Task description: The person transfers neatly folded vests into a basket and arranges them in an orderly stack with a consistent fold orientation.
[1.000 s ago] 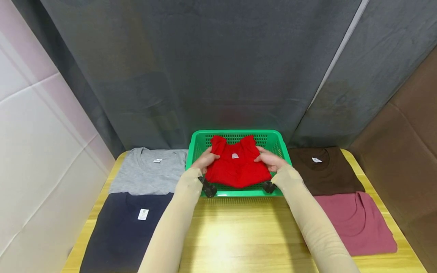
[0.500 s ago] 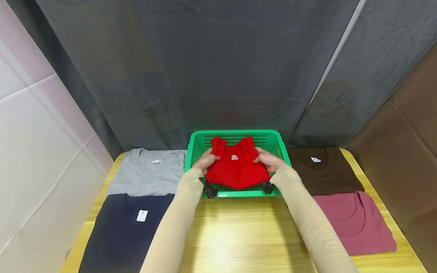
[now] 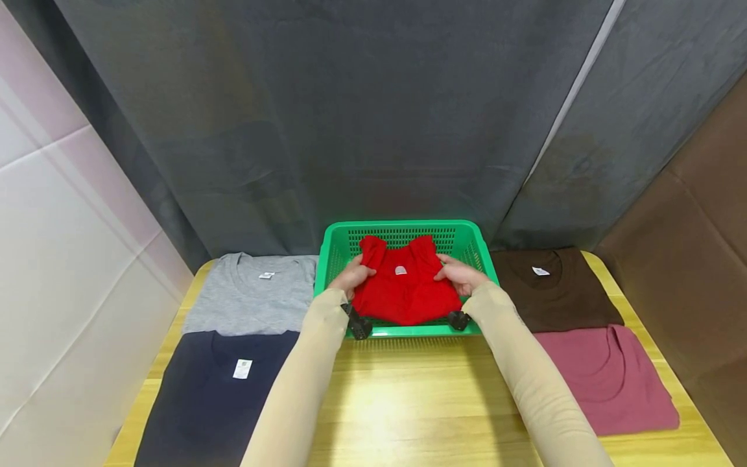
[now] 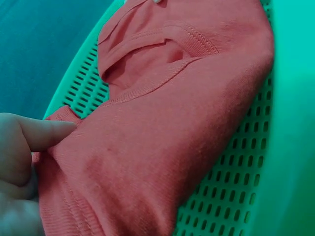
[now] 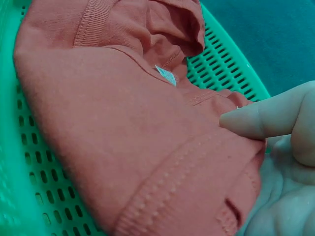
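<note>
A folded red T-shirt (image 3: pixel 405 298) with a pale neck label lies within the outline of a green plastic basket (image 3: pixel 403 224) in the head view. On its left side my left hand (image 3: pixel 352 276) grips the cloth, thumb on top; the left wrist view shows that thumb (image 4: pixel 54 133) pressing near a stitched hem. My right hand (image 3: pixel 461 275) holds the opposite side the same way. In the right wrist view its thumb (image 5: pixel 246 120) lies over the fabric, with the other fingers under the shirt. Slotted basket walls show around the cloth in both wrist views.
Left of the basket lie a folded grey T-shirt (image 3: pixel 257 298) and a navy one (image 3: pixel 216 395). A dark brown T-shirt (image 3: pixel 560 295) and a dusty pink one (image 3: pixel 607 383) lie to the right. Behind the wooden table (image 3: pixel 379 402) hangs a grey curtain (image 3: pixel 373 117).
The red T-shirt has sunk slightly against the basket's back rim. Both hands keep their hold on its sides and have hardly moved.
</note>
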Demonstrator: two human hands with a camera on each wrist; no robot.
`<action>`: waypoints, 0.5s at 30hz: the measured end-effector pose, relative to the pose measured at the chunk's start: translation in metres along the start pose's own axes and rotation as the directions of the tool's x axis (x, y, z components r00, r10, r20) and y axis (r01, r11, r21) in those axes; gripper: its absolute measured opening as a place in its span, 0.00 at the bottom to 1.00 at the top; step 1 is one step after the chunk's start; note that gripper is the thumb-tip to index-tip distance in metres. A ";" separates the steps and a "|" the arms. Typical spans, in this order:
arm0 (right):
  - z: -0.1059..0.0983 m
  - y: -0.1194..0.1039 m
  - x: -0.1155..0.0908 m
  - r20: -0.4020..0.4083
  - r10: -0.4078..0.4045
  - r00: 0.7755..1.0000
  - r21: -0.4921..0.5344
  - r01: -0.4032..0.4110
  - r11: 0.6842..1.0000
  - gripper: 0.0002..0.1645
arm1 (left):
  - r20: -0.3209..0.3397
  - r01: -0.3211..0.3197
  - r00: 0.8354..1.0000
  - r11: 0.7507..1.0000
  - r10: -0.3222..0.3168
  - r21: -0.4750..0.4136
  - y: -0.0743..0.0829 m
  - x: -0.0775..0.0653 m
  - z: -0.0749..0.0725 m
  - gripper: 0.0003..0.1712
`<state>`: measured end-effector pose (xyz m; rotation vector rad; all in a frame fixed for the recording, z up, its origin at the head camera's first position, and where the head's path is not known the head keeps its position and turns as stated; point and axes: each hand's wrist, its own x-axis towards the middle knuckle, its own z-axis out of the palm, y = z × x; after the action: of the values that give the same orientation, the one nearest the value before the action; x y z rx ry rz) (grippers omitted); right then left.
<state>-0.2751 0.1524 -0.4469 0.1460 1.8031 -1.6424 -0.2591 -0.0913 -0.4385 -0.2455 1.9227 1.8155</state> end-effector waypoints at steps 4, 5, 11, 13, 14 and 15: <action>-0.001 0.000 0.001 -0.010 0.026 1.000 -0.037 -0.027 0.999 0.44 | -0.001 -0.003 1.000 1.000 0.003 0.012 0.000 -0.001 -0.001 0.26; -0.002 0.000 0.001 -0.013 0.030 0.999 -0.052 -0.031 0.998 0.43 | -0.001 -0.005 1.000 1.000 0.005 0.017 0.000 -0.001 -0.001 0.26; -0.005 0.000 0.003 -0.033 0.046 0.998 -0.127 -0.050 0.991 0.44 | -0.011 0.005 1.000 1.000 -0.004 0.030 -0.004 0.001 -0.002 0.25; -0.007 -0.001 0.002 -0.044 0.045 0.998 -0.160 -0.052 0.986 0.43 | -0.013 0.010 1.000 0.999 -0.009 0.032 -0.005 0.003 -0.002 0.25; -0.008 0.000 0.002 -0.050 0.046 0.998 -0.179 -0.055 0.982 0.43 | -0.013 0.009 1.000 0.999 -0.009 0.034 -0.006 0.003 -0.002 0.25; -0.008 0.000 0.002 -0.065 0.049 0.997 -0.204 -0.061 0.977 0.43 | -0.011 0.010 1.000 0.999 -0.009 0.034 -0.006 0.003 -0.002 0.25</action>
<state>-0.2802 0.1593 -0.4479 0.1513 1.9835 -1.4167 -0.2597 -0.0936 -0.4451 -0.2535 1.9548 1.7774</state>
